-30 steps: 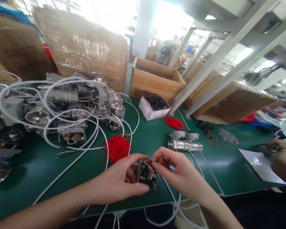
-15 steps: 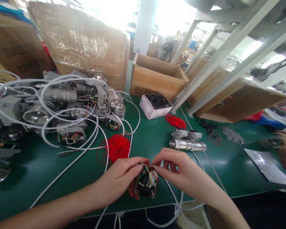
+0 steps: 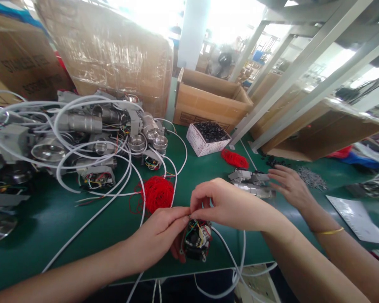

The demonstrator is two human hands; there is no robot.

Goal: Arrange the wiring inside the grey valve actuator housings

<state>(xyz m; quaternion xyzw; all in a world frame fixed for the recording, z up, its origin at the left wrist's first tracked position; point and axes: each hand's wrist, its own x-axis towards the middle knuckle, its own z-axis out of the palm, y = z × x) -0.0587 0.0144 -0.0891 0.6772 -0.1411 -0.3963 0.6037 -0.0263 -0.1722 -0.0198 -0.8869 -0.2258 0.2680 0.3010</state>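
My left hand (image 3: 160,230) grips the side of a small open actuator housing (image 3: 196,243) near the table's front edge. Coloured wires, a white round part and black parts show inside it. Over the housing's upper left corner, my right hand (image 3: 219,201) has thumb and finger pinched together, close to the left fingertips. Whatever lies in that pinch is too small to make out. A white cable (image 3: 229,252) runs down from beside the housing. Just beyond my left hand lies a tangled bundle of red wire (image 3: 158,194).
A co-worker's hand (image 3: 290,185) reaches in from the right, near metal valve bodies (image 3: 255,190). Valve assemblies (image 3: 82,124) with looping white cables crowd the left. Behind are a small box of black parts (image 3: 208,139), a cardboard box (image 3: 211,103) and metal posts (image 3: 290,71).
My right hand has moved left, from the housing's upper right to its upper left corner. A co-worker's hand has reached in from the right toward the valve bodies.
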